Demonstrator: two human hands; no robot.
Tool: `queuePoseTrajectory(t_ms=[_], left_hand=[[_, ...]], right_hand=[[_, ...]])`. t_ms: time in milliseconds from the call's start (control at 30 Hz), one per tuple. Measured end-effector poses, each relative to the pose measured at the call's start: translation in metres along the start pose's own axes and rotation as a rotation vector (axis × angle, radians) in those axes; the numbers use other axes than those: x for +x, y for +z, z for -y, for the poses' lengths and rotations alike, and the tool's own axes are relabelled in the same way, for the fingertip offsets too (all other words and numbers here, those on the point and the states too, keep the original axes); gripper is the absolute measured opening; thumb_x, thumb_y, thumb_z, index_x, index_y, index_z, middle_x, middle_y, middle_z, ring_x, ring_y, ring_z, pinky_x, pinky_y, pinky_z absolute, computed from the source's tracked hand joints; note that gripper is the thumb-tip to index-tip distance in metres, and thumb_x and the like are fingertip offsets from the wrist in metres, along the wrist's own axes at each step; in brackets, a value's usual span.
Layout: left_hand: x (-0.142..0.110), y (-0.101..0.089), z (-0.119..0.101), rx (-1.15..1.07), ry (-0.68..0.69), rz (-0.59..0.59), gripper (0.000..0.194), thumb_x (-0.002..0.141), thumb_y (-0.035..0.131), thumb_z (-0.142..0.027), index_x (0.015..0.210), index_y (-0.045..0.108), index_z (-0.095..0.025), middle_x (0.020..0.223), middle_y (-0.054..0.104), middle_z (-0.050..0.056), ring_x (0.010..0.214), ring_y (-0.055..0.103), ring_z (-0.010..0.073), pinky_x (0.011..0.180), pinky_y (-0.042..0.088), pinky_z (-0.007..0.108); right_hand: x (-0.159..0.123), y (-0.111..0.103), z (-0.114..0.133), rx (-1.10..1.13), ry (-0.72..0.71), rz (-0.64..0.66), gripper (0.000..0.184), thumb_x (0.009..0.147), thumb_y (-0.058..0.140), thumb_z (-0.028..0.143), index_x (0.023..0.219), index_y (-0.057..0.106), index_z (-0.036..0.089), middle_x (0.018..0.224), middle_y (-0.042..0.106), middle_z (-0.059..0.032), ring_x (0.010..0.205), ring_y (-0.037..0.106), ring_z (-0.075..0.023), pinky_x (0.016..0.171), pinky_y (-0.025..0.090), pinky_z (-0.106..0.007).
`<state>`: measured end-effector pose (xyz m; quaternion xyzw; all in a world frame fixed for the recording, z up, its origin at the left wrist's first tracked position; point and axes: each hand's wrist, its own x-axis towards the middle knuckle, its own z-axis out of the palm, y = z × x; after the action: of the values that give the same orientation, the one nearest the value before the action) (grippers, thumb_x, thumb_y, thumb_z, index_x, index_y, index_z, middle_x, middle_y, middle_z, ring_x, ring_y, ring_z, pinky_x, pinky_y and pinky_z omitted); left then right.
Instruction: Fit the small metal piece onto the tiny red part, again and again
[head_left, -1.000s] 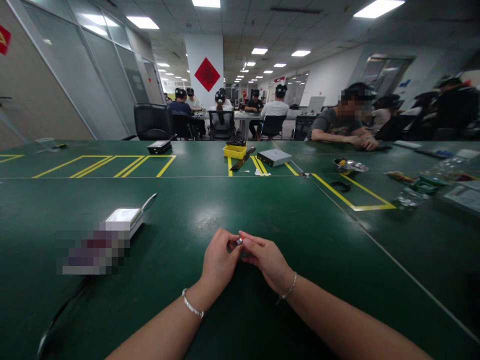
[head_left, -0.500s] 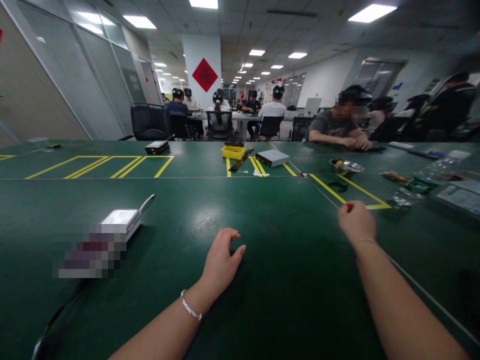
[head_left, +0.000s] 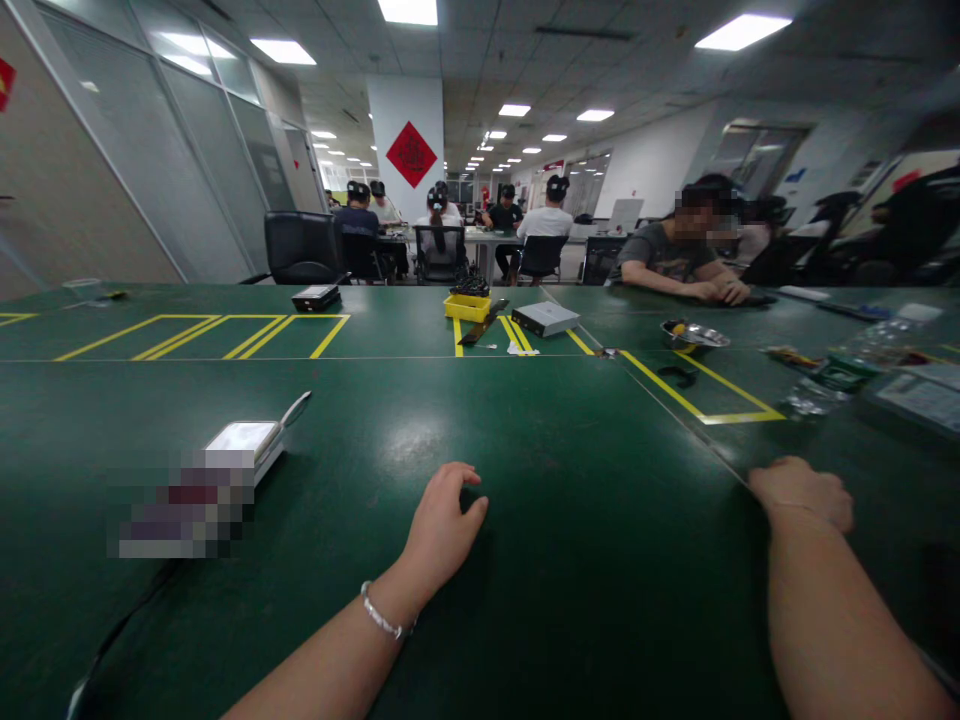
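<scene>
My left hand [head_left: 448, 520] rests on the green table [head_left: 570, 600] with a silver bracelet at the wrist. Its thumb stands apart from the curled fingers, and nothing lies between them. On the right, my right hand [head_left: 801, 490] is turned over toward the right with its back up and fingers folded in. Whatever those fingers may hold is hidden. Left of my left hand lies a device with a lit screen [head_left: 241, 438], partly blurred out, with a dark cable [head_left: 124, 630].
Farther back are a yellow bin [head_left: 466, 307] of black items, a grey box [head_left: 546, 318], a black box [head_left: 316, 298], a metal bowl [head_left: 697, 338] and a plastic bottle [head_left: 847, 370]. Yellow tape [head_left: 742, 418] marks the table. A person [head_left: 675, 255] sits across at the right.
My right hand has moved right and nearer to me, turning over. The small red thing seen at its fingertips is out of sight. My left hand has barely moved.
</scene>
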<state>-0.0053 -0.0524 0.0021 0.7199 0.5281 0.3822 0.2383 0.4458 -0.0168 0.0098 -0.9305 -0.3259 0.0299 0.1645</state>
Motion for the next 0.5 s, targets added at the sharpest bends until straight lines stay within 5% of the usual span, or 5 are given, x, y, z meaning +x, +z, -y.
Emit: queuePoseTrajectory(t_ms=[100, 167, 333, 500], left_hand=[[0.0, 0.001, -0.001, 0.065, 0.015, 0.011, 0.019, 0.07, 0.049, -0.018, 0.088, 0.05, -0.02, 0.103, 0.051, 0.004, 0.101, 0.046, 0.0169, 0.089, 0.036, 0.035], [-0.001, 0.0, -0.002, 0.093, 0.016, 0.018, 0.02, 0.07, 0.049, -0.018, 0.089, 0.05, -0.02, 0.106, 0.05, 0.004, 0.103, 0.046, 0.017, 0.091, 0.035, 0.035], [-0.002, 0.0, -0.004, 0.124, -0.008, 0.058, 0.029, 0.071, 0.047, -0.018, 0.099, 0.048, -0.021, 0.118, 0.046, 0.004, 0.11, 0.042, 0.0173, 0.094, 0.033, 0.034], [-0.002, 0.003, -0.002, 0.156, -0.035, 0.088, 0.048, 0.071, 0.044, -0.015, 0.118, 0.037, -0.018, 0.125, 0.041, 0.007, 0.116, 0.036, 0.018, 0.099, 0.026, 0.036]], right_hand=[[-0.014, -0.004, 0.018, -0.137, 0.131, 0.02, 0.052, 0.066, 0.043, 0.041, 0.113, 0.044, 0.019, 0.117, 0.033, -0.0236, 0.105, 0.034, -0.0401, 0.066, 0.037, -0.048], [-0.028, -0.006, 0.036, -0.164, 0.009, -0.013, 0.054, 0.068, 0.039, 0.044, 0.116, 0.041, 0.017, 0.12, 0.032, -0.0216, 0.109, 0.031, -0.0386, 0.074, 0.036, -0.048], [-0.082, 0.004, 0.101, 0.02, -0.633, -0.116, 0.05, 0.073, 0.034, 0.038, 0.117, 0.04, 0.014, 0.124, 0.033, -0.0113, 0.117, 0.025, -0.0301, 0.094, 0.021, -0.047], [-0.176, 0.025, 0.153, 0.141, -1.182, 0.147, 0.051, 0.078, 0.033, 0.041, 0.121, 0.039, 0.016, 0.129, 0.033, -0.0066, 0.12, 0.023, -0.0241, 0.099, 0.018, -0.042]])
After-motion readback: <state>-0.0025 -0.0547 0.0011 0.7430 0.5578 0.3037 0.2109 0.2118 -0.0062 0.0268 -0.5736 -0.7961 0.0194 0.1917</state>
